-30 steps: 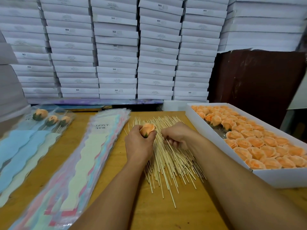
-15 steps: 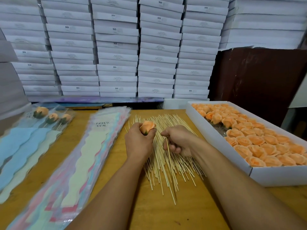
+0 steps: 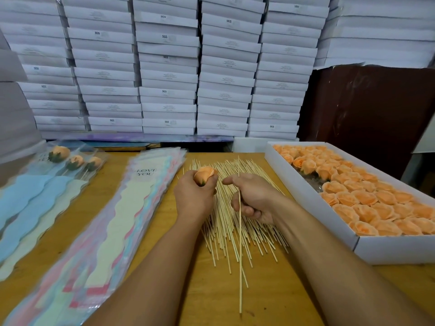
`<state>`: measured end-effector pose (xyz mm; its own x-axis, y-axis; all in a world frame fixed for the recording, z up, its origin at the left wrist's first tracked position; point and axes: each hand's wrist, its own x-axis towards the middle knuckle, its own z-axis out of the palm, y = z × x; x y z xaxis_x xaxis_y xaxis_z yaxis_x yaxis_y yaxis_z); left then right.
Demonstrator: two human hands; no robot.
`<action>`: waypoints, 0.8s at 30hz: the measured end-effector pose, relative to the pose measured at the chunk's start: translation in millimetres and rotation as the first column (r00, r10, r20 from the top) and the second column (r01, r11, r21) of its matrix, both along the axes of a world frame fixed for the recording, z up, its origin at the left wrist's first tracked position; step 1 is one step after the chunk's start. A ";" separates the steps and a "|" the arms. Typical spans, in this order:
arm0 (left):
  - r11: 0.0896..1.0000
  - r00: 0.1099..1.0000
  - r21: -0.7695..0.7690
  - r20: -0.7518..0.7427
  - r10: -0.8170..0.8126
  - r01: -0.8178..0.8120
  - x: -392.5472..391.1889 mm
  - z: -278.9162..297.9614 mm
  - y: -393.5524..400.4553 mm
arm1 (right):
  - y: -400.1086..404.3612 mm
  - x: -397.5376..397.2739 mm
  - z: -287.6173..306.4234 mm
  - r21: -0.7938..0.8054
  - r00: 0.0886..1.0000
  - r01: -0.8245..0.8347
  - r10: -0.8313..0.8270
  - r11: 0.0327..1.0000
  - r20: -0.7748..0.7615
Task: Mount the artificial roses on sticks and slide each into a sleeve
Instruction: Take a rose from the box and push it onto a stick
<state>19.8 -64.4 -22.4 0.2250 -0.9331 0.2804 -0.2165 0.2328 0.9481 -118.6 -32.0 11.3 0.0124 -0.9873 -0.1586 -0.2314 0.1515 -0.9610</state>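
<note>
Left hand (image 3: 194,196) wrapped around a rose (image 3: 205,175), right hand (image 3: 253,198) pinching one stick (image 3: 239,243) over the pile (image 3: 235,222) at 12 o'clock on the bench (image 3: 270,290). Could skew off-centre, poking through petals if stick wobbles.

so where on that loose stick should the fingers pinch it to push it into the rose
Pinch the stick close to its far tip, coming from its right side, where the right hand already holds it. It is long and thin, so a grip far from the tip would probably let it bend. The left hand holds the rose just left of it.
</note>
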 end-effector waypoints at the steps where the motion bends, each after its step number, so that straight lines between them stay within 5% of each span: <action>1: 1.000 0.999 0.014 -0.045 -0.010 0.010 0.4 0.4 0.3 | 1.0 -0.2 1.3 -0.012 1.000 0.000 0.000 1.000 -0.006; 9: 0.994 0.955 0.099 -0.296 -0.020 0.052 3.4 6.8 2.6 | 9.2 6.2 10.2 0.011 0.993 -0.098 0.097 0.995 0.060; 15: 0.954 0.726 0.168 -0.684 -0.070 0.250 7.2 15.3 3.7 | 17.2 1.5 13.9 0.087 0.952 -0.305 0.304 0.948 0.024; 24: 0.859 0.526 0.206 -0.847 -0.083 0.468 14.7 18.7 2.7 | 24.2 2.6 15.3 0.065 0.903 -0.412 0.417 0.909 -0.102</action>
